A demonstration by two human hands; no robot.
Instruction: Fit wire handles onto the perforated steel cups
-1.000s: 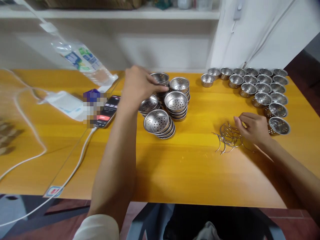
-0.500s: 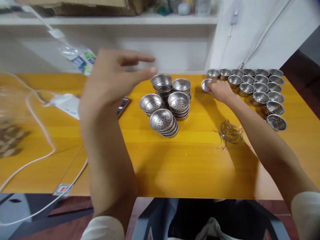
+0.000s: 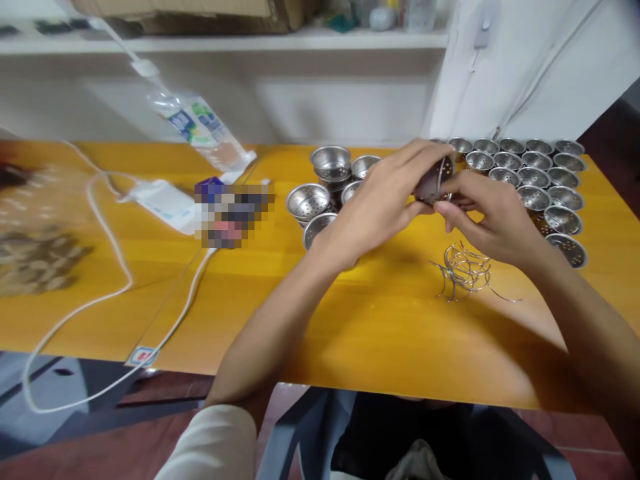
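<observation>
A perforated metal cup (image 3: 431,187) is tilted on its side above the table, held between both hands. My left hand (image 3: 387,190) curls over it from the left, fingers across its top and thumb below. My right hand (image 3: 493,210) pinches its rim from the right. Below the hands lies a tangle of thin bent metal wires (image 3: 463,270). Left of them stand stacks of the same perforated cups (image 3: 307,202), partly hidden by my left hand and forearm. Rows of single cups (image 3: 535,198) stand on the right, some behind my right hand.
A white power strip (image 3: 165,205) with its cable lies on the yellow table (image 3: 380,340). Near it are a plastic bottle (image 3: 203,127) and a blurred-out patch. A clear bag of brownish pieces (image 3: 43,263) sits far left. A shelf (image 3: 300,41) runs along the back.
My right hand has lifted the single cup off the table and drawn it nearer. My left hand has come down and right from the air to hold it too. The view has shifted slightly.
</observation>
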